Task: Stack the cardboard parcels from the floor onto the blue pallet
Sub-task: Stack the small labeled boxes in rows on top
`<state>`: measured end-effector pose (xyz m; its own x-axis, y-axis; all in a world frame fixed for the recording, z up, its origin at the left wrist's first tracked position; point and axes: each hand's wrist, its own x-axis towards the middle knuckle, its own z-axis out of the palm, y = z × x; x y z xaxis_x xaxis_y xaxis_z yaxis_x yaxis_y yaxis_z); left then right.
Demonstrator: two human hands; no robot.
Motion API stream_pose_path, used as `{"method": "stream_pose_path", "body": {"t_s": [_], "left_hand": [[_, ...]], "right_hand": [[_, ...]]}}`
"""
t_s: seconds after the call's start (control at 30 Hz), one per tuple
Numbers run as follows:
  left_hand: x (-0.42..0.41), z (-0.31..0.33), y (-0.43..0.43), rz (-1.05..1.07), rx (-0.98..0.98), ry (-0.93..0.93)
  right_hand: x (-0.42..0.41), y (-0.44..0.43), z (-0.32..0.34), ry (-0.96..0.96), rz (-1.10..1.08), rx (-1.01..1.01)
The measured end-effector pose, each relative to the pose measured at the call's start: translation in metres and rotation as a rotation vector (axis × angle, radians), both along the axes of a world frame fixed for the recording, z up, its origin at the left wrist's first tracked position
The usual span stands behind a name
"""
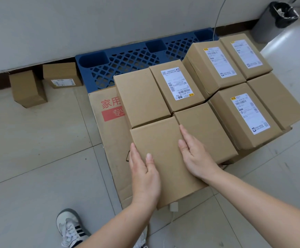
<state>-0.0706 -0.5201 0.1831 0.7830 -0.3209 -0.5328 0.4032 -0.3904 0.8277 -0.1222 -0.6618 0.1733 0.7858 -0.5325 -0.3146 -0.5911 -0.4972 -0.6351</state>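
A blue lattice pallet (127, 58) lies against the wall. A flat sheet of printed cardboard (110, 133) covers its front part. Several brown parcels stand packed on it, some with white labels, such as one (177, 85) in the middle. The nearest plain parcel (163, 149) sits at the front left of the group. My left hand (144, 174) grips its left edge, thumb on top. My right hand (195, 154) presses its right edge, beside the neighbouring parcel (208, 129). Two parcels remain on the floor at the left: a plain one (27, 88) and a labelled one (61, 75).
A grey bin with a black liner (278, 18) stands at the far right by the wall. A thin cable (218, 17) hangs down behind the pallet. My shoe (70, 228) is on the tiled floor at the bottom left. A small white plug (174, 206) lies under the parcel's near corner.
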Motion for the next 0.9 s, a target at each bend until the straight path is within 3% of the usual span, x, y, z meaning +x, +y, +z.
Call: {"method": "stream_pose_path", "body": {"t_s": [0.2, 0.37, 0.9], "left_hand": [[0.008, -0.018, -0.007, -0.051, 0.032, 0.023], [0.016, -0.025, -0.01, -0.131, 0.075, 0.07], [0.056, -0.012, -0.002, -0.187, 0.033, 0.091]], "right_hand": [[0.016, -0.005, -0.015, 0.084, -0.038, 0.101], [0.022, -0.005, -0.024, 0.131, -0.023, 0.071], [0.053, 0.014, -0.009, -0.052, -0.137, -0.198]]}}
